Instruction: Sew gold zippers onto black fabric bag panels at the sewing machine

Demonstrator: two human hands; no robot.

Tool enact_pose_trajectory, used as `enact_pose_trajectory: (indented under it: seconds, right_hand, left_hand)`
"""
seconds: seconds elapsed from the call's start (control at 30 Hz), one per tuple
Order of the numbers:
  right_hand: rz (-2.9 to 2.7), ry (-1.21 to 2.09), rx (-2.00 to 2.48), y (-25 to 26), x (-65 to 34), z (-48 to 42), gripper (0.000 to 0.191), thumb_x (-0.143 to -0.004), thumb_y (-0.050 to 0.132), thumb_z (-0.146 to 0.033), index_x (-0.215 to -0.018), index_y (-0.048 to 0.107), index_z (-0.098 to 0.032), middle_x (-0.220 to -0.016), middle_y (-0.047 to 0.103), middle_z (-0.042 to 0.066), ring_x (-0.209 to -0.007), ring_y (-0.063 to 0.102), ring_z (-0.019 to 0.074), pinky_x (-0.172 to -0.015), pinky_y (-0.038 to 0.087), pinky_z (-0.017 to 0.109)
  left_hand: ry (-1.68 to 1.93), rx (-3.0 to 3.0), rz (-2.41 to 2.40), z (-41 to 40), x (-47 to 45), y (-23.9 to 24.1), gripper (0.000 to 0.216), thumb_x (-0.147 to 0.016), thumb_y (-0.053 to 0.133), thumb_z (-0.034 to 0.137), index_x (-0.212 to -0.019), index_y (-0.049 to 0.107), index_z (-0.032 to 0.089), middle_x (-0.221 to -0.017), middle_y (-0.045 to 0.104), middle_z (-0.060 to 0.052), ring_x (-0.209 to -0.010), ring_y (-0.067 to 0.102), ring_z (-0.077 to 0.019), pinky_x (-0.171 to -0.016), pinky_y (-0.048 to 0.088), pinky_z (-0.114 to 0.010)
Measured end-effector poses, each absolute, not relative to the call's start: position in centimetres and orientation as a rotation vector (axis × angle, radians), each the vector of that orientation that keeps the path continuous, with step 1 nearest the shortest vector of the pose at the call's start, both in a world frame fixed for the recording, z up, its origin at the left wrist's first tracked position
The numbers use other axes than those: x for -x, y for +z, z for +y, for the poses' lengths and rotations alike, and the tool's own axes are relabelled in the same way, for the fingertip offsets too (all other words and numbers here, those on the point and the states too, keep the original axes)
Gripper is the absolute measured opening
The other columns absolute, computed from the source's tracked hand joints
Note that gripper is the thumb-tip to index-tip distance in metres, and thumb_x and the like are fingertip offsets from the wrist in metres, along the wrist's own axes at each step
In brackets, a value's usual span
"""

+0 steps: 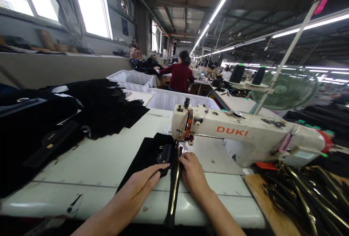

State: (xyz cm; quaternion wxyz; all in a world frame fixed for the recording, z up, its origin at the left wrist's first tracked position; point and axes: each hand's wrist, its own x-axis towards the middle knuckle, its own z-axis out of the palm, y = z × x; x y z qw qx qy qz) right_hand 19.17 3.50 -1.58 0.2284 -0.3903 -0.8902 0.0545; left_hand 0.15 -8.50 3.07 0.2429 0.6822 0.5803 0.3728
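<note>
Left hand [143,182] flat on the cloth [145,154], right hand [194,173] pressing the zipper [175,185] open-fingered, should feed both straight into the sewing machine [245,136].

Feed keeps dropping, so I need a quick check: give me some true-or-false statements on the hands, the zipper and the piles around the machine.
1. The left hand lies flat on the black fabric. True.
2. The right hand holds scissors. False: it rests just to the right of the zipper.
3. The sewing machine reads DUKI. True.
4. The loose zippers are piled left of the machine. False: they lie at its right, on a wooden board.
5. White bins stand behind the machine. True.
</note>
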Motion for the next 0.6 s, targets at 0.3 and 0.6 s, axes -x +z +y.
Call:
enact_pose_trajectory:
  seconds: [0.3, 0.6]
  right_hand:
    - [-2.247, 0.065, 1.372, -2.1, -18.4, 2.9, 0.026, -0.079, 0.056, -0.009, -0.104, 0.062, -0.014, -0.101, 0.059, 0.014, -0.089, 0.056, 0.028, -0.076, 0.045, 0.039]
    - [-2.33, 0.138, 1.303, -1.1, -19.2, 2.6, 0.038, -0.071, 0.052, 0.001, -0.101, 0.061, -0.02, -0.101, 0.061, 0.009, -0.092, 0.058, 0.0254, -0.077, 0.047, 0.035]
  left_hand:
    - [0.816, -2.64, 1.481, -9.8, -1.0, 1.1, 0.082, -0.079, 0.051, 0.002, -0.151, 0.024, 0.031, -0.142, 0.052, -0.001, -0.129, 0.05, -0.0192, -0.112, 0.035, -0.038]
    - [0.5, -2.698, 1.524, -8.1, -2.8, -3.3, 0.085, -0.06, 0.078, 0.017, -0.138, 0.045, 0.028, -0.114, 0.061, -0.008, -0.109, 0.056, -0.0318, -0.104, 0.038, -0.057]
